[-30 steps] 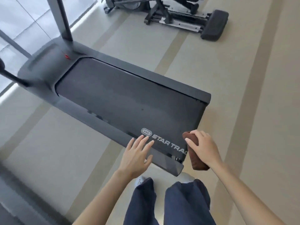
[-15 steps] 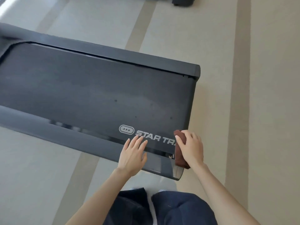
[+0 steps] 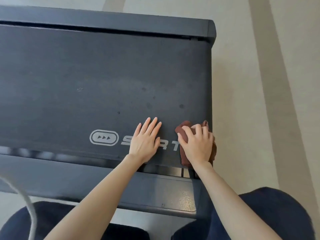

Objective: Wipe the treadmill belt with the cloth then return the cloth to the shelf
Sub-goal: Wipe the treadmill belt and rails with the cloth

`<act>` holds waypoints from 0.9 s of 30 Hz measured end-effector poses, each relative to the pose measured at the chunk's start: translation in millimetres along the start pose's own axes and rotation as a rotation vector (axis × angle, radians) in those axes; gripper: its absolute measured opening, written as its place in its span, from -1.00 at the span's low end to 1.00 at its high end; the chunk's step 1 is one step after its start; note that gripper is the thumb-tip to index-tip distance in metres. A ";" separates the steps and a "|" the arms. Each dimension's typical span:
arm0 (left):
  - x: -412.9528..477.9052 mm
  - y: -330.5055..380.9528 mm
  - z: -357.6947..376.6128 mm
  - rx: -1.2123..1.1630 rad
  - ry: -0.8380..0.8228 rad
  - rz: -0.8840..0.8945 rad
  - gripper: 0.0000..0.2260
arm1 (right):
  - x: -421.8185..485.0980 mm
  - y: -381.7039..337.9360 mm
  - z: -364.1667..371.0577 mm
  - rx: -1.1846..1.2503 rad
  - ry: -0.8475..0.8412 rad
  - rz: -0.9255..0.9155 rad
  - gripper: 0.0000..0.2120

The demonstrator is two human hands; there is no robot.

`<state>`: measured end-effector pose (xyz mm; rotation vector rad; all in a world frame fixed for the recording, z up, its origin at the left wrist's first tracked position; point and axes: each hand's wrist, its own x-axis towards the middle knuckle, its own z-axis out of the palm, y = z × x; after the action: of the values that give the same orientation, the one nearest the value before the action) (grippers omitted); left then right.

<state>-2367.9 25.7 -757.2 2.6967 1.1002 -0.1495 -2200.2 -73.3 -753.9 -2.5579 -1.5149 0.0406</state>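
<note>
The dark treadmill belt (image 3: pixel 103 80) fills most of the view, with a white logo near its front edge and a few dark spots near the right end. My left hand (image 3: pixel 145 141) lies flat on the belt over the logo, fingers straight. Beside it, at the belt's right end, my right hand (image 3: pixel 195 144) holds a bunched brown cloth (image 3: pixel 183 134) down on the belt, fingers curled over it. Most of the cloth is hidden under that hand. No shelf is in view.
The treadmill's grey side rail (image 3: pixel 86 184) runs between my knees and the belt; the far rail (image 3: pixel 121 19) runs along the top. Beige floor with darker stripes (image 3: pixel 259 84) lies to the right. A pale cord (image 3: pixel 26 205) curves at the lower left.
I have crouched much closer to the treadmill. Both hands moved forward from the near rail onto the belt, and the cloth went from the belt's rear corner onto its surface.
</note>
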 end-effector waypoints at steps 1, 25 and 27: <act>1.5 -3.8 9.8 0.005 0.033 0.009 -0.52 | -0.7 1.5 8.4 0.006 0.091 -0.020 -0.76; -156.5 -104.9 -9.7 -0.225 0.053 -0.491 -0.58 | -142.2 -89.7 -14.1 0.088 -0.088 -0.350 -0.72; -151.0 -108.1 -15.4 -0.265 0.075 -0.492 -0.58 | -132.7 -121.8 -6.4 0.077 -0.069 -0.339 -0.74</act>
<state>-2551.3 2.2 -733.6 2.1751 1.6580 0.0185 -2369.5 -132.7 -736.6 -2.2300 -1.9103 0.1425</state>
